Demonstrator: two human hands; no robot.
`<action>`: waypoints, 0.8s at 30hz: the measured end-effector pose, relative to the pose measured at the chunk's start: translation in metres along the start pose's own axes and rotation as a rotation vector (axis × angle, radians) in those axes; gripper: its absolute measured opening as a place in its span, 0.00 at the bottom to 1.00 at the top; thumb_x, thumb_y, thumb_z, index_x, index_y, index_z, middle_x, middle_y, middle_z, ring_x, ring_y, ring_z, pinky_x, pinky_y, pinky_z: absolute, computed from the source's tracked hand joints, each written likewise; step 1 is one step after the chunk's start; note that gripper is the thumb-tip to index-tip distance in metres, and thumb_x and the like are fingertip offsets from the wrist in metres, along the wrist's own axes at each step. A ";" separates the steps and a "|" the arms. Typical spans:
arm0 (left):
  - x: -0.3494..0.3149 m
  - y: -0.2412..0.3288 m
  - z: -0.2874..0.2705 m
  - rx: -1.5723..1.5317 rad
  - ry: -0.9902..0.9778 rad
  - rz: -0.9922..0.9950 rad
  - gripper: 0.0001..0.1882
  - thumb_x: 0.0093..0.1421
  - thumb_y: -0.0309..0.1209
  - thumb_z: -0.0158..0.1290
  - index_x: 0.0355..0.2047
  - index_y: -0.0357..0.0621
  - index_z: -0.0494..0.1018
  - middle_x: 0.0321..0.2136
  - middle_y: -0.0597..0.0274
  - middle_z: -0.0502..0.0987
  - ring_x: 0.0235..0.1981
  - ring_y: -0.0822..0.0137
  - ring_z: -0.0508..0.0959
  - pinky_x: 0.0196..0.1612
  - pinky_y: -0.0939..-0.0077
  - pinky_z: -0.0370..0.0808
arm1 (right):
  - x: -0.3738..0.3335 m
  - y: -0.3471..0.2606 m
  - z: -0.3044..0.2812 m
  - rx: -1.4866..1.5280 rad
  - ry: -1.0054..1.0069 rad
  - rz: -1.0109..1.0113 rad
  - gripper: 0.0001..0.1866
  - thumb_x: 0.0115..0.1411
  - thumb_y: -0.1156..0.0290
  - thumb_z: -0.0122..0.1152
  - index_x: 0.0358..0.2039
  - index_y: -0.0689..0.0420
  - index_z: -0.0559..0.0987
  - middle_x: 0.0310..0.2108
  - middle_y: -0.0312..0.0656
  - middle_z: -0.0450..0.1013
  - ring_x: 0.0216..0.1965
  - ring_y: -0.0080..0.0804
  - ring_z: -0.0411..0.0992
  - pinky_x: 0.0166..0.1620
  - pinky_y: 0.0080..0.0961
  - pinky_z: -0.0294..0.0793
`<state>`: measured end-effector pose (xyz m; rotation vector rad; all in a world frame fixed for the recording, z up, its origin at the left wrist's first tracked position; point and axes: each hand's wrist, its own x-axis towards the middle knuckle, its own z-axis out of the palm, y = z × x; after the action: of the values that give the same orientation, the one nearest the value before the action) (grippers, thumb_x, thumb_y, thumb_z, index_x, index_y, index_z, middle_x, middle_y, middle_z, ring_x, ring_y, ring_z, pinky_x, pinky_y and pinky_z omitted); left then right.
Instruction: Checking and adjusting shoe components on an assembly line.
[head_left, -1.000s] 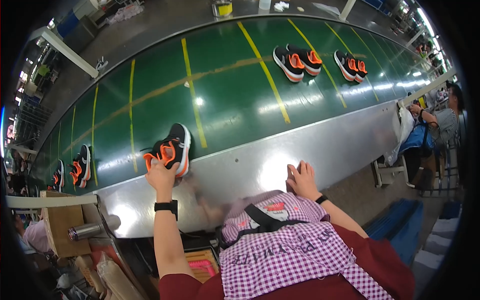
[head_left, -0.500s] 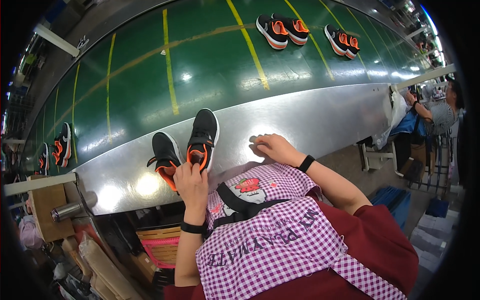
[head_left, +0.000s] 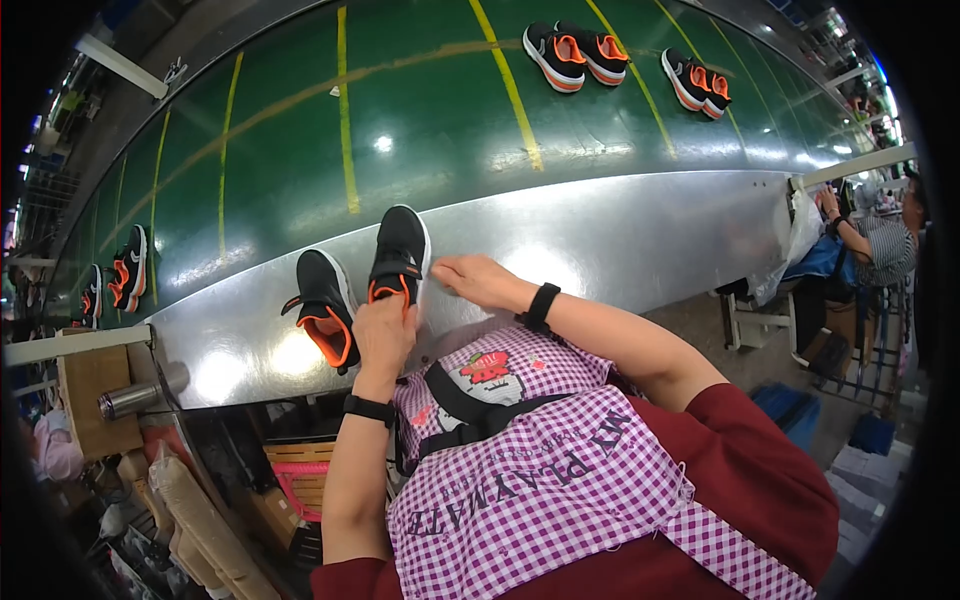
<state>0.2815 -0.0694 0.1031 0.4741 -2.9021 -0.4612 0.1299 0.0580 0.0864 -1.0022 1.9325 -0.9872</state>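
Note:
A pair of black sneakers with orange linings and white soles rests on the metal ledge in front of me. My left hand (head_left: 386, 335) is closed on the heel end of the right-hand sneaker (head_left: 401, 243), covering part of its opening. Beside it stands the left-hand sneaker (head_left: 325, 300), untouched, its orange opening toward me and its strap end sticking out to the left. Close to the right side of the gripped sneaker is my right hand (head_left: 482, 281), fingers curled together. Whatever its fingertips may hold is hidden.
A shiny metal ledge (head_left: 640, 225) borders the green conveyor belt (head_left: 430, 130) with yellow cross lines. More pairs of sneakers stand on the belt, far right (head_left: 555, 60) and left (head_left: 128, 270). A metal cylinder (head_left: 135, 400) juts out at left. Another person (head_left: 880, 245) sits at right.
My right hand has come left across the ledge, up to the sneaker, and its fingers have curled in. My left hand now closes more firmly over the heel.

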 end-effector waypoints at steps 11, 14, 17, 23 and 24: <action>-0.006 0.022 0.017 -0.353 -0.007 -0.236 0.16 0.56 0.40 0.51 0.20 0.40 0.71 0.16 0.50 0.72 0.20 0.48 0.73 0.24 0.58 0.66 | 0.004 -0.018 -0.015 0.469 -0.171 0.261 0.19 0.61 0.58 0.48 0.21 0.59 0.71 0.15 0.34 0.67 0.17 0.22 0.64 0.23 0.20 0.63; -0.002 0.030 0.020 -0.272 -0.043 -0.185 0.18 0.57 0.42 0.50 0.21 0.39 0.73 0.16 0.48 0.72 0.20 0.48 0.73 0.24 0.59 0.66 | 0.006 -0.055 -0.029 0.671 -0.127 0.191 0.15 0.59 0.63 0.52 0.17 0.53 0.70 0.13 0.29 0.63 0.13 0.13 0.56 0.16 0.14 0.51; 0.001 0.027 0.024 -0.432 -0.011 -0.292 0.19 0.58 0.43 0.49 0.22 0.38 0.73 0.17 0.47 0.72 0.21 0.47 0.74 0.24 0.60 0.66 | 0.015 -0.046 -0.029 0.808 -0.089 0.330 0.15 0.59 0.64 0.54 0.17 0.54 0.70 0.13 0.29 0.63 0.12 0.12 0.55 0.15 0.13 0.50; -0.006 0.014 0.036 -0.828 -0.154 -0.381 0.18 0.61 0.40 0.48 0.25 0.35 0.70 0.17 0.64 0.65 0.21 0.73 0.64 0.25 0.76 0.62 | 0.009 -0.020 -0.033 0.928 -0.166 0.454 0.13 0.58 0.66 0.53 0.19 0.57 0.72 0.14 0.31 0.65 0.12 0.14 0.57 0.14 0.12 0.53; -0.005 0.014 0.037 -0.922 -0.155 -0.389 0.17 0.63 0.38 0.47 0.25 0.35 0.69 0.18 0.75 0.62 0.22 0.81 0.59 0.24 0.82 0.58 | 0.007 -0.019 -0.032 0.925 -0.167 0.466 0.13 0.59 0.66 0.52 0.20 0.57 0.72 0.14 0.30 0.65 0.12 0.14 0.58 0.15 0.11 0.54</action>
<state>0.2742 -0.0451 0.0728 0.8331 -2.3205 -1.8108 0.1056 0.0532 0.1151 -0.0888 1.2312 -1.2613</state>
